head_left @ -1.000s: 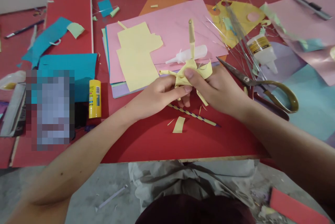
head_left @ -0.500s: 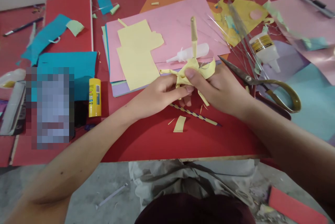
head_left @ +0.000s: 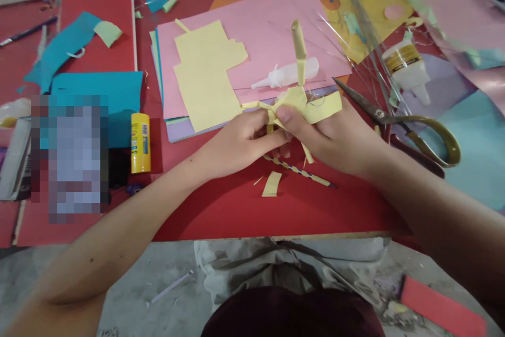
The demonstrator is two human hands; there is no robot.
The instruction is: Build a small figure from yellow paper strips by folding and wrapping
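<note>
Both my hands grip one yellow paper craft piece (head_left: 294, 99) above the red table's front part. My left hand (head_left: 252, 134) pinches its lower left side, some fingers hidden beneath. My right hand (head_left: 335, 134) presses a thumb on its middle, with the other fingers behind it. Narrow folded strips stick out from the piece, one upward and one to the left, and a flatter flap points right. Under the hands lies a patterned pencil (head_left: 303, 173), beside a small yellow paper scrap (head_left: 272, 184).
Open scissors (head_left: 398, 116) lie right of my right hand. A small clear bottle (head_left: 290, 72) and cut yellow paper (head_left: 209, 79) rest on pink sheets (head_left: 268, 16). A yellow glue stick (head_left: 141, 142) stands at left, near blue paper (head_left: 98, 84). A white glue bottle (head_left: 408, 71) lies at right.
The paper piece has turned slightly in my hands; its right flap now looks wider and flatter, and its upright strip has shifted right. The whole view has shifted a little.
</note>
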